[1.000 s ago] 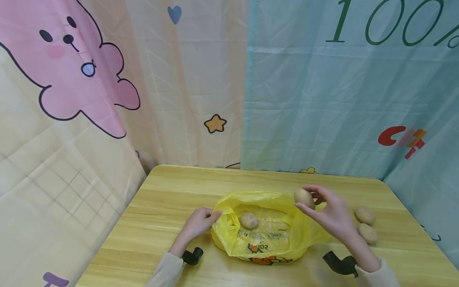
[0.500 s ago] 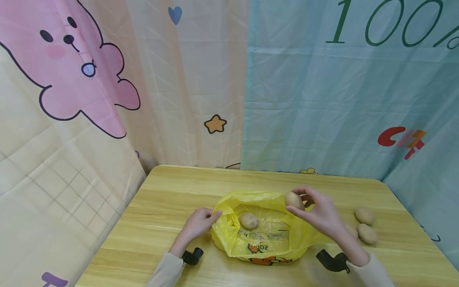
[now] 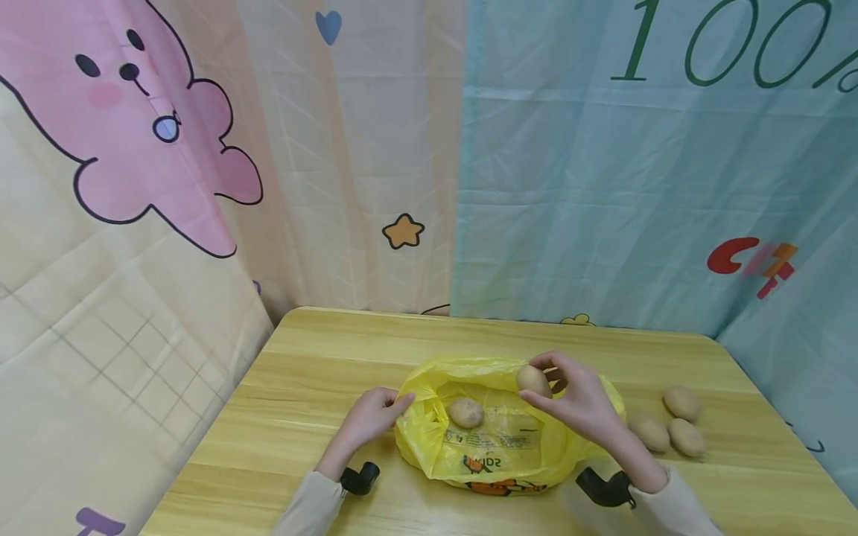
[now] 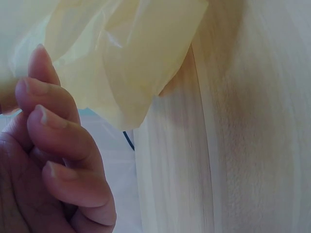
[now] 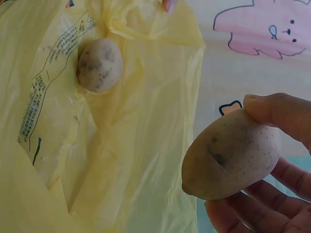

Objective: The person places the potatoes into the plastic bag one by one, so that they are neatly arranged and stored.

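A yellow plastic bag (image 3: 496, 476) lies with its mouth spread on the table. Inside it, toward the left, rests one potato (image 3: 465, 412), its dark spots plain in the right wrist view. My left hand (image 3: 372, 417) pinches the bag's left rim between thumb and fingers; in the left wrist view the fingers (image 4: 73, 141) curl beside the yellow film. Over the right part of the bag's mouth, my right hand (image 3: 582, 398) grips a second potato (image 5: 231, 155) between thumb and fingertips, above the bag's bottom.
Several loose potatoes (image 3: 682, 403) sit close together on the wooden table (image 3: 322, 357), to the right of the bag. Black wrist devices (image 3: 360, 479) show below both hands. Printed curtains (image 3: 348, 149) hang behind the table and along its sides.
My right hand has carried its potato leftward over the bag, and one loose potato on the right has come into view behind the wrist. The left hand stays at the rim.
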`<state>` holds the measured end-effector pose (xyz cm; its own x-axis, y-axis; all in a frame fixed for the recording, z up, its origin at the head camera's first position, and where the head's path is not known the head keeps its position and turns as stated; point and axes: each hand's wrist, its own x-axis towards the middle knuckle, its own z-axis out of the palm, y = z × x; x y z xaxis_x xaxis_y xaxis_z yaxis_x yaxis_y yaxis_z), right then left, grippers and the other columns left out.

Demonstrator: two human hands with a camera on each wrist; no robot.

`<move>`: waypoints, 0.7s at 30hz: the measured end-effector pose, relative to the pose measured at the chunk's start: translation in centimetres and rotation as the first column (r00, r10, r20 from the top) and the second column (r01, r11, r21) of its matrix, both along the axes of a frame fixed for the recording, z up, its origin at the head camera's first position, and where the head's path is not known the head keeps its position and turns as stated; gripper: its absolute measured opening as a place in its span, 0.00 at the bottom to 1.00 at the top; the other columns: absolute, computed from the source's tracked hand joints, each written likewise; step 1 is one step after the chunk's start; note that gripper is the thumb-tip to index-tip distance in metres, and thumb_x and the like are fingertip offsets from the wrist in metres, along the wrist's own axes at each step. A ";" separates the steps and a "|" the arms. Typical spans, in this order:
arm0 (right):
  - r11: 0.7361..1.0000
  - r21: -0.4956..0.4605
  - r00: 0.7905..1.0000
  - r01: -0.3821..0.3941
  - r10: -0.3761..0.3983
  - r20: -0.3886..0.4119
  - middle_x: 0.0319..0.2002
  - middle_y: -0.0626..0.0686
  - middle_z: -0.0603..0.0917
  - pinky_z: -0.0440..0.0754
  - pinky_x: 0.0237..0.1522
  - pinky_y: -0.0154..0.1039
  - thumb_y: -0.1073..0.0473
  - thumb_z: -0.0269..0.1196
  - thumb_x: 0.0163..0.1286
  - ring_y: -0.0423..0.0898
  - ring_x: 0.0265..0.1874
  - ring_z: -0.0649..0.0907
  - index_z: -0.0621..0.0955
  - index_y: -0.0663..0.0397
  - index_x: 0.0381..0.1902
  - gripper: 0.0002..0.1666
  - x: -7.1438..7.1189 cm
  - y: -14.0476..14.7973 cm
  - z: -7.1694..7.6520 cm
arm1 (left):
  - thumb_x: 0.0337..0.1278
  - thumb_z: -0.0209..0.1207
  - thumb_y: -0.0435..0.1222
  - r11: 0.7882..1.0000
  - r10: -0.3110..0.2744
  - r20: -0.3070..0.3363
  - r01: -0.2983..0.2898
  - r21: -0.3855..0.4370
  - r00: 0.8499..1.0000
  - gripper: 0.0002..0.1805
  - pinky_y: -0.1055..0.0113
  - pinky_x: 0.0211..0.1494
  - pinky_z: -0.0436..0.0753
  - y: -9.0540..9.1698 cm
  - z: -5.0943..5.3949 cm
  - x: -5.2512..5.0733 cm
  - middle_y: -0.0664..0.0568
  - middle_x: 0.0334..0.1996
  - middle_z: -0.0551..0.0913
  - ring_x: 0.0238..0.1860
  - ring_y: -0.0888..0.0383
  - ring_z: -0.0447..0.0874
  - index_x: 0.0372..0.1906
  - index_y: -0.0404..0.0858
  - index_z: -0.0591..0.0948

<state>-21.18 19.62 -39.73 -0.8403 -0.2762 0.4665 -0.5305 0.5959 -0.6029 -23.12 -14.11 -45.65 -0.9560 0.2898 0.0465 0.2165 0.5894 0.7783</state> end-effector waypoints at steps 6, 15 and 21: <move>1.000 0.008 0.999 -0.009 0.009 0.044 0.40 0.48 0.81 0.80 0.30 0.39 0.55 0.74 0.54 0.41 0.30 0.81 0.77 0.54 0.46 0.24 -0.2 -0.6 -0.6 | 0.67 0.51 0.52 1.000 0.000 0.000 0.000 -0.002 1.000 0.25 0.69 0.20 0.64 0.0 0.0 0.0 0.59 0.11 0.66 0.14 0.63 0.63 0.16 0.43 0.74; 1.000 0.008 0.990 -0.002 0.001 0.144 0.38 0.48 0.80 0.79 0.29 0.35 0.53 0.74 0.54 0.42 0.29 0.81 0.77 0.52 0.45 0.24 -0.5 -1.5 -1.5 | 0.67 0.51 0.52 1.000 0.004 0.002 -0.004 0.001 1.000 0.25 0.70 0.19 0.63 -0.1 0.0 -0.1 0.59 0.10 0.65 0.14 0.63 0.61 0.16 0.43 0.74; 1.000 0.002 0.984 -0.008 0.007 0.179 0.38 0.48 0.80 0.79 0.28 0.35 0.55 0.74 0.53 0.43 0.30 0.81 0.77 0.51 0.45 0.24 -0.7 -1.8 -2.2 | 0.67 0.51 0.52 1.000 0.005 0.004 -0.005 0.005 1.000 0.25 0.70 0.19 0.63 0.0 -0.1 0.0 0.59 0.10 0.65 0.14 0.63 0.61 0.16 0.43 0.73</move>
